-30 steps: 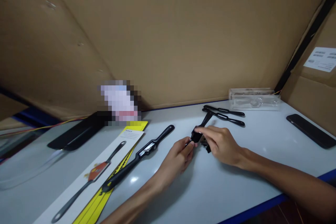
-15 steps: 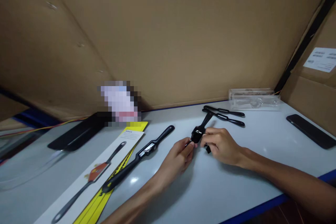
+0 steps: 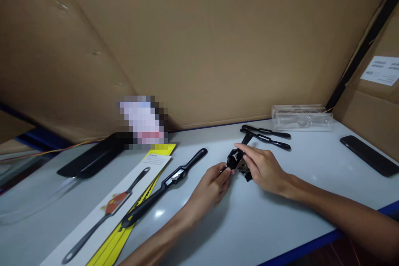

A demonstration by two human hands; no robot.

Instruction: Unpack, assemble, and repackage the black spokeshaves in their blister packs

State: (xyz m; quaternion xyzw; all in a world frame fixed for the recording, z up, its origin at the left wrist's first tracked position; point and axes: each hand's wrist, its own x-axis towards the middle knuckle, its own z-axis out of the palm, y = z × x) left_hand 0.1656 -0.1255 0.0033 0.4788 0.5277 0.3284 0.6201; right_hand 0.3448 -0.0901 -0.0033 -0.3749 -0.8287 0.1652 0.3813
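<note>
Both my hands meet on a black two-handled tool (image 3: 236,157) lying on the white table (image 3: 280,216). My left hand (image 3: 209,190) is closed around the tool's near handle, which it hides. My right hand (image 3: 261,168) pinches the tool's middle block, fingers curled over it. The tool's far handle sticks out toward the back. A second black tool of the same kind (image 3: 165,185) lies to the left of my left hand, untouched.
Printed cards with a picture of the tool (image 3: 109,208) lie at the left front. A black tray (image 3: 90,160) sits behind them. Two thin black parts (image 3: 268,137) and a clear plastic case (image 3: 301,118) lie at the back, a phone (image 3: 369,154) at right. Cardboard walls surround the table.
My right hand's fingers shifted on the tool's middle block, from over its top to its far side. The left hand kept its grip and place.
</note>
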